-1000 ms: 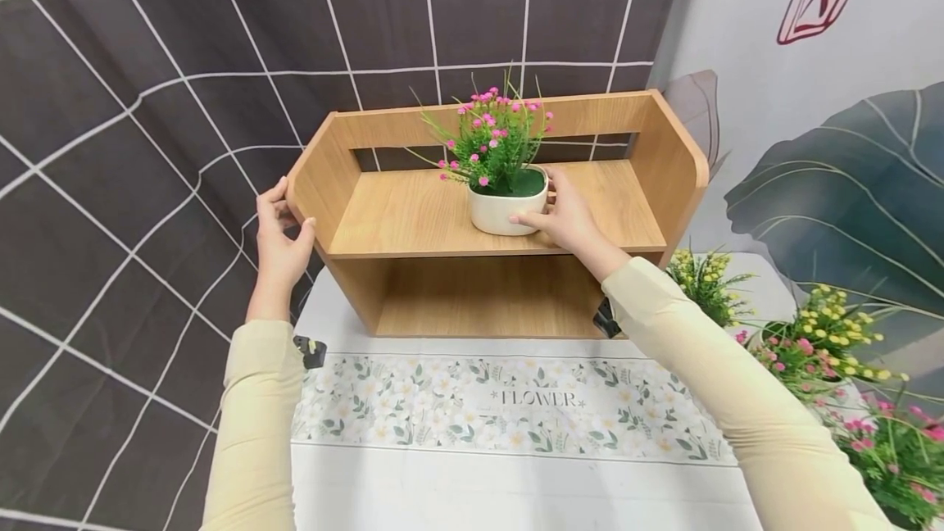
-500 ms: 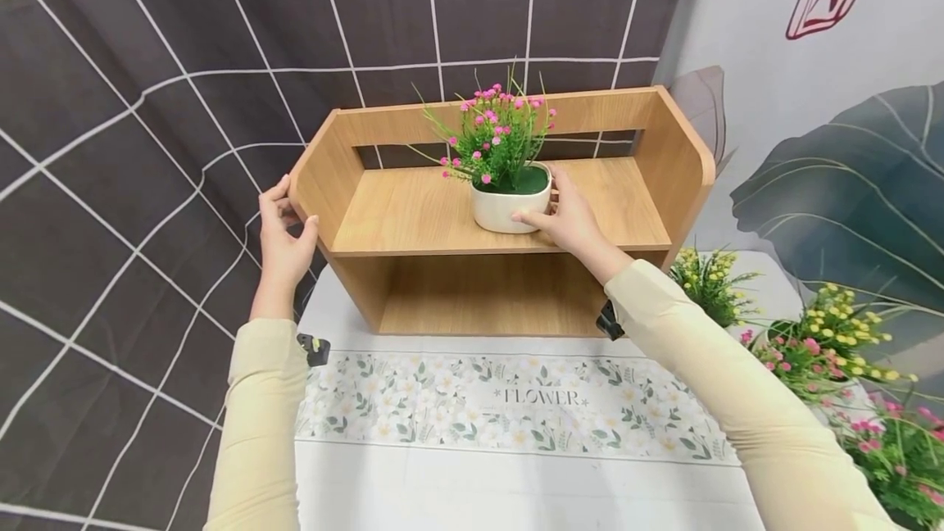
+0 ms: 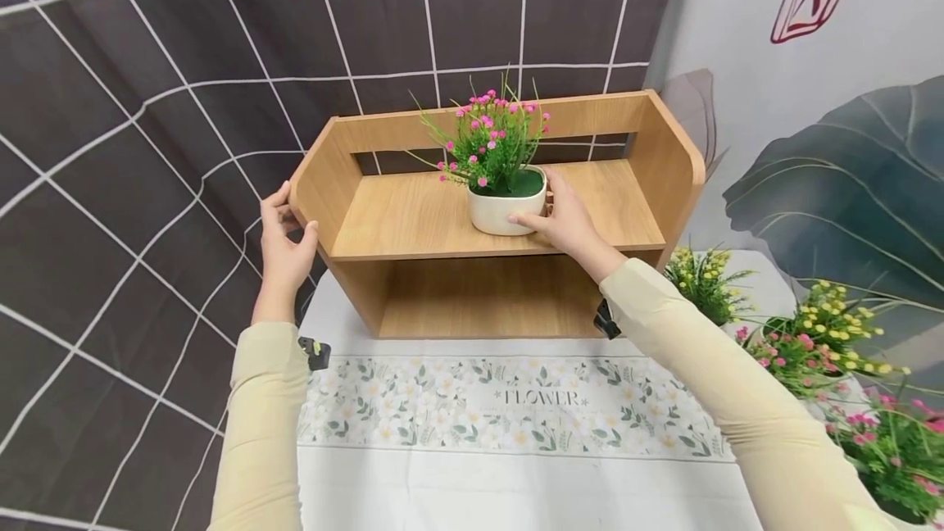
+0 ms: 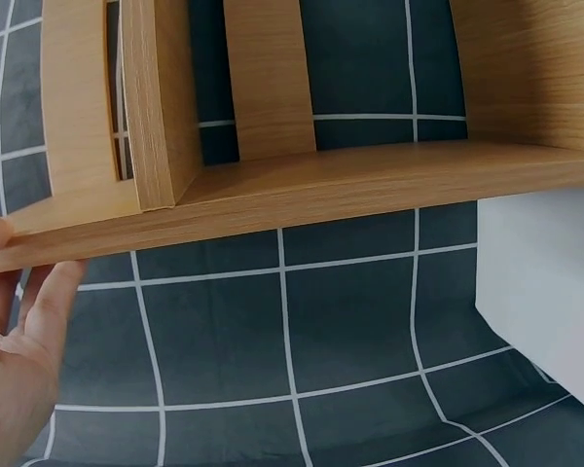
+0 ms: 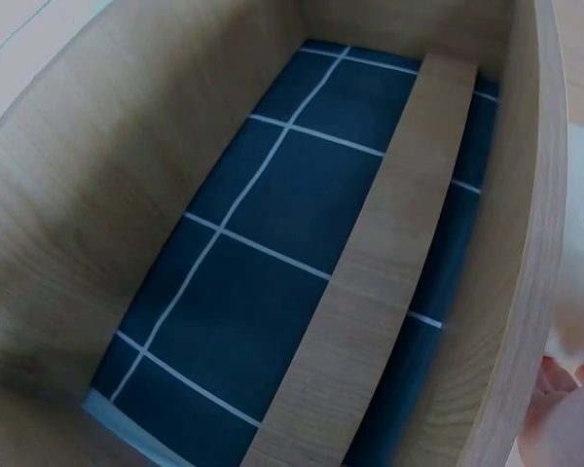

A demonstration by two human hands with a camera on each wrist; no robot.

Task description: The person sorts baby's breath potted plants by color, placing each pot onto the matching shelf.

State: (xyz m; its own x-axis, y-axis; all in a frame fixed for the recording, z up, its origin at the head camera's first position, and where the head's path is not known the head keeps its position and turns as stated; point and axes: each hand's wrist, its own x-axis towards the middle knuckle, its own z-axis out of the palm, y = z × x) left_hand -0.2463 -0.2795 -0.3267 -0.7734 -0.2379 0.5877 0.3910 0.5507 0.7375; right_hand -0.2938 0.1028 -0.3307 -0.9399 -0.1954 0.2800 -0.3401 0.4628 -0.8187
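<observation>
A small two-tier wooden shelf (image 3: 406, 215) stands against the dark backdrop. On its upper board sits a white pot of artificial pink flowers (image 3: 504, 214), right of the middle. My right hand (image 3: 569, 224) grips the pot's right side, thumb across the front and fingers behind, partly hidden. At the shelf's left side panel, my left hand (image 3: 284, 256) holds the edge. In the left wrist view the thumb and fingers of the left hand (image 4: 24, 355) lie on opposite faces of that wooden panel (image 4: 263, 209). The right wrist view catches the pot (image 5: 576, 282) only at its right border.
The shelf's lower compartment (image 3: 494, 293) opens toward me. A table runner with a floral print (image 3: 457, 408) lies in front on the white table (image 3: 442, 486). At the right stand several more potted plants, among them a yellow-flowered one (image 3: 704, 281) and a pink-flowered one (image 3: 896, 453).
</observation>
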